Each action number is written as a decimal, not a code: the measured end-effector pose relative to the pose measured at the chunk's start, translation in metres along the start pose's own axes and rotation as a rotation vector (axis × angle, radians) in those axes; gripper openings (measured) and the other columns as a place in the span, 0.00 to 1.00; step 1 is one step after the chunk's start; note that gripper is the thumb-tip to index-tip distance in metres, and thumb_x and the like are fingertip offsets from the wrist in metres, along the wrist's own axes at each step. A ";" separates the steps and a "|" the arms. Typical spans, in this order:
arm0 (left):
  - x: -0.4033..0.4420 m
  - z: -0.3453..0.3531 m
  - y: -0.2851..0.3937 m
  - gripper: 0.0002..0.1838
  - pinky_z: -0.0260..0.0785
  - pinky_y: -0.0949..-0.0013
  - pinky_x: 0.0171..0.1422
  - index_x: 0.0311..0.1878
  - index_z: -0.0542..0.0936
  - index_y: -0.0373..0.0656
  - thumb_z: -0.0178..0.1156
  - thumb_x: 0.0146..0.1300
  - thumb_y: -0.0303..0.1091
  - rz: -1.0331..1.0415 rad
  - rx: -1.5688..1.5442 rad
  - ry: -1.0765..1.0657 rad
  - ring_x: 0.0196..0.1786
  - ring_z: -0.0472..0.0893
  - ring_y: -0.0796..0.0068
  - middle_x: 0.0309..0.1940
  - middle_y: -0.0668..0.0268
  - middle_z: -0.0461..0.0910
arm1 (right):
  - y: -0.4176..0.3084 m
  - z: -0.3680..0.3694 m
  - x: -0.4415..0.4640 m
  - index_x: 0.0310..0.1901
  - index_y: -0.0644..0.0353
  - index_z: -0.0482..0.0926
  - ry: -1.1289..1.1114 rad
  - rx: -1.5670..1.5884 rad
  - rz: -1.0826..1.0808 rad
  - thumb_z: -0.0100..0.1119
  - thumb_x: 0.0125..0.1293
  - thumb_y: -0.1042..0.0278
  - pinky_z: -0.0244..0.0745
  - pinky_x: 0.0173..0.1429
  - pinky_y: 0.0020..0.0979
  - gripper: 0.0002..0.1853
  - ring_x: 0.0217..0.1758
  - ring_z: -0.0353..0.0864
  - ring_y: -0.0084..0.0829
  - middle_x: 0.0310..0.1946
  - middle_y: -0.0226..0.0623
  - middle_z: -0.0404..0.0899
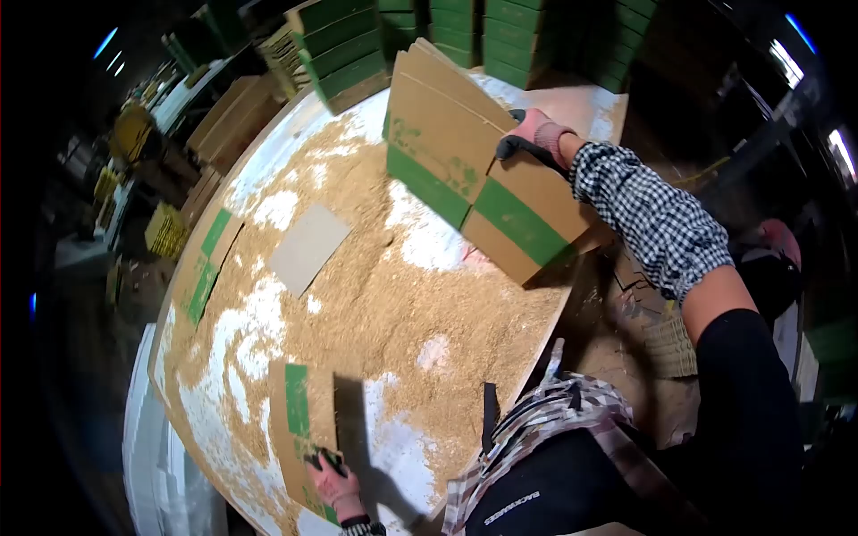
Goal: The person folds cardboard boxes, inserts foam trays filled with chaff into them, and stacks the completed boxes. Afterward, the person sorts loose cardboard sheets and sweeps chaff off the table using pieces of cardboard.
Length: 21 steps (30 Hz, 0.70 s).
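My right hand (536,138), in a pink and dark glove, is closed on the upper right edge of a large brown cardboard box (447,134) with green bands, standing partly folded on the table (429,241). At the near left, my left hand (335,482), also gloved, has its fingers bent on a brown cardboard piece (299,429) with a green stripe. A grey-brown flat square (309,249) lies on the sawdust between them. Another green-striped cardboard piece (212,268) lies at the table's left edge.
Stacks of green boxes (344,54) stand along the far edge. Sawdust (357,313) covers much of the white tabletop. A person (147,138) is at the far left, beyond the table. White wrapped material (165,447) stands beside the near left edge.
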<state>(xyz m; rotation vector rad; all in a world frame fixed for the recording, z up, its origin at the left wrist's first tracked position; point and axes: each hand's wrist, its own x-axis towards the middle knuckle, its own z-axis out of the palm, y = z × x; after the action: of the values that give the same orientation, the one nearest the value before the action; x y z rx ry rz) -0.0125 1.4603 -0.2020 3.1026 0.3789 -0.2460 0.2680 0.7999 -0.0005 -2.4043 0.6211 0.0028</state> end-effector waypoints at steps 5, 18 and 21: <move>0.008 -0.066 0.015 0.32 0.72 0.59 0.59 0.66 0.68 0.39 0.60 0.56 0.31 -0.066 -0.134 0.284 0.56 0.78 0.51 0.63 0.45 0.70 | 0.096 -0.046 -0.024 0.34 0.65 0.85 -0.135 0.816 -0.141 0.68 0.53 0.60 0.79 0.41 0.30 0.15 0.35 0.84 0.30 0.33 0.39 0.85; 0.013 -0.100 0.481 0.29 0.72 0.61 0.57 0.64 0.71 0.39 0.61 0.57 0.30 0.762 -0.524 0.082 0.54 0.79 0.57 0.58 0.49 0.74 | 0.421 -0.031 -0.253 0.44 0.62 0.79 0.472 1.978 0.157 0.58 0.62 0.65 0.79 0.46 0.31 0.12 0.40 0.82 0.31 0.36 0.35 0.81; -0.006 -0.089 0.578 0.28 0.72 0.61 0.57 0.63 0.72 0.39 0.61 0.57 0.30 0.762 -0.525 -0.007 0.53 0.79 0.58 0.57 0.50 0.74 | 0.482 -0.056 -0.256 0.50 0.61 0.77 0.828 2.029 0.252 0.57 0.63 0.65 0.78 0.56 0.37 0.15 0.50 0.81 0.35 0.46 0.38 0.80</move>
<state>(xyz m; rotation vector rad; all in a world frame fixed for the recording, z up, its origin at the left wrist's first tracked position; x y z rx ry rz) 0.1338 0.8998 -0.1200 2.4871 -0.6317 -0.1113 -0.1773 0.5503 -0.2017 -0.2647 0.6592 -0.9963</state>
